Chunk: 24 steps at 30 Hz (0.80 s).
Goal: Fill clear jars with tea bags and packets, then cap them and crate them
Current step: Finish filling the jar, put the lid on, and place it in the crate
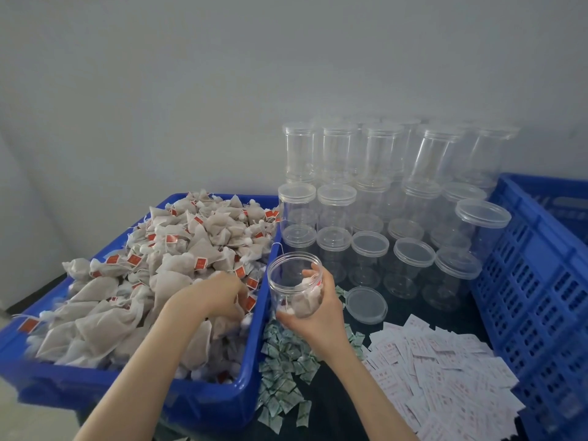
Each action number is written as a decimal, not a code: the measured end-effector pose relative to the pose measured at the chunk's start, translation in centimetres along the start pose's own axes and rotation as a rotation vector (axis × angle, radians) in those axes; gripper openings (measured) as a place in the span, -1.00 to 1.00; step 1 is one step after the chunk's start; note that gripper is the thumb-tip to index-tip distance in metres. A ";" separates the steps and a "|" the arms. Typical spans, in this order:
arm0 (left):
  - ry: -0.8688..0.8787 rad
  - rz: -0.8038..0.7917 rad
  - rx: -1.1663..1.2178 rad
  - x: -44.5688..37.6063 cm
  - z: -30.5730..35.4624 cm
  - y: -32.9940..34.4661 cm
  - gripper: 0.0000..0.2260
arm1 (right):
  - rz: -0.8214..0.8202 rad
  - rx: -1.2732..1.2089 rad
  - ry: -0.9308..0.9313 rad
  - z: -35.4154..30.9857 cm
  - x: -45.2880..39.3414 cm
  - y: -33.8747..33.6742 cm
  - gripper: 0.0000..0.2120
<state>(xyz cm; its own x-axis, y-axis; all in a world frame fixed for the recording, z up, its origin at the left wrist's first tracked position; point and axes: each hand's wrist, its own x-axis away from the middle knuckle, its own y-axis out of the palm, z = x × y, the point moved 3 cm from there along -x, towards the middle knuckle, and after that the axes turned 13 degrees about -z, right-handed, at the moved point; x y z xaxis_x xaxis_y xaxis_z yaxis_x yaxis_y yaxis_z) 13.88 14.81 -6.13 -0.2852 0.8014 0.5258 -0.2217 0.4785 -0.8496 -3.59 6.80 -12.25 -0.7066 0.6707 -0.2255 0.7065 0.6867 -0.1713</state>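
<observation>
Against a plain grey wall, on a dark table, the right hand (313,308) grips an uncapped clear jar (294,283) tilted toward the tea bags (152,275) heaped in a blue bin (203,402) beside it, where the left hand (219,296) reaches in, fingers curled among bags, likely grabbing more, its lid (366,303) lying just beyond.

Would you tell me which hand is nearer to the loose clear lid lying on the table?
Right. The right hand, gripping the open jar, sits just beside the loose lid. The left hand is farther off, in the tea bags.
</observation>
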 end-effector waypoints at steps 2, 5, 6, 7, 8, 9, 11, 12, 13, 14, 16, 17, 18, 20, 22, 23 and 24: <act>0.035 0.064 0.046 0.7 -0.4 -0.7 -0.84 | -0.008 0.000 0.007 0.1 0.0 -0.1 -0.13; 0.110 0.210 0.144 2.0 -0.8 -2.3 -0.96 | -0.029 0.004 0.017 0.3 0.1 -0.3 -0.10; 0.139 0.273 0.192 2.6 -0.8 -3.0 -0.94 | -0.034 0.011 0.020 0.3 0.0 -0.2 -0.08; 0.171 0.343 0.242 3.3 -0.7 -3.7 -0.90 | -0.037 0.018 0.024 0.4 0.0 -0.2 -0.07; 0.205 0.425 0.289 4.0 -0.5 -4.6 -0.87 | -0.041 0.023 0.029 0.5 0.0 -0.1 -0.06; 0.243 0.512 0.327 4.8 -0.2 -5.5 -0.86 | -0.047 0.026 0.035 0.6 -0.1 0.0 -0.04; 0.332 0.654 0.390 6.0 0.6 -7.2 -0.85 | -0.062 0.022 0.047 0.8 -0.1 0.2 -0.02; 0.382 0.691 0.421 6.4 1.0 -7.8 -0.85 | -0.069 0.020 0.050 0.9 -0.1 0.4 -0.02; 0.430 0.705 0.448 6.7 1.5 -8.2 -0.85 | -0.073 0.017 0.050 0.9 -0.1 0.5 -0.03; 0.471 0.700 0.466 6.7 2.1 -8.5 -0.85 | -0.074 0.010 0.049 0.8 -0.1 0.6 -0.04; 0.507 0.647 0.441 6.3 3.3 -8.6 -0.85 | -0.067 -0.012 0.043 0.6 -0.1 0.8 -0.08; 0.508 0.606 0.405 5.9 3.9 -8.4 -0.86 | -0.064 -0.019 0.037 0.4 -0.1 0.8 -0.10; 0.507 0.554 0.364 5.2 4.6 -8.1 -0.86 | -0.063 -0.024 0.031 0.3 -0.1 0.8 -0.10; 0.493 0.416 0.282 3.8 5.7 -7.1 -0.87 | -0.061 -0.027 0.022 0.1 -0.2 0.7 -0.09; 0.456 0.309 0.164 2.5 6.6 -6.1 -0.91 | -0.062 -0.003 0.007 0.0 -0.2 0.5 -0.08; 0.439 0.274 0.102 2.1 6.9 -5.7 -0.90 | -0.067 0.018 0.004 -0.1 -0.2 0.4 -0.06; 0.429 0.238 0.051 1.8 7.2 -5.4 -0.89 | -0.075 0.040 0.001 -0.1 -0.1 0.3 -0.04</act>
<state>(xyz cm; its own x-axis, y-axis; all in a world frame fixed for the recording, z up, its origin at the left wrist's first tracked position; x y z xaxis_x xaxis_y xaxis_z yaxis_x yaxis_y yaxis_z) 7.88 11.12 -0.29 0.0740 0.9669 0.2441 -0.2458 0.2549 -0.9352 -3.31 6.97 -12.13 -0.7573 0.6185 -0.2095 0.6529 0.7229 -0.2260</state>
